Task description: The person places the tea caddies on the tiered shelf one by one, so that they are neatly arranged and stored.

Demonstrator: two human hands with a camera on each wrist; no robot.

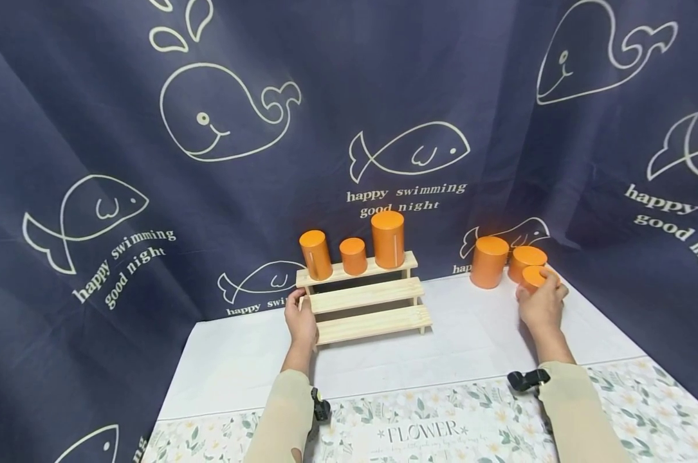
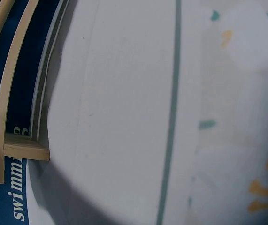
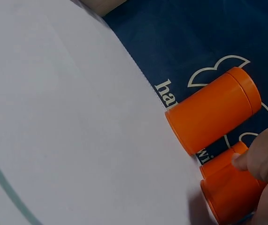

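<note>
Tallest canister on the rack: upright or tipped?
Upright. In the head view, the tallest orange canister stands atop the three-tier wooden rack, its flat round top facing up.

A dark blue curtain printed with pale whales, fish and the words "happy swimming good night" hangs behind the white tabletop. A thin greenish line borders its near flowered print, lettered "FLOWER".
</note>
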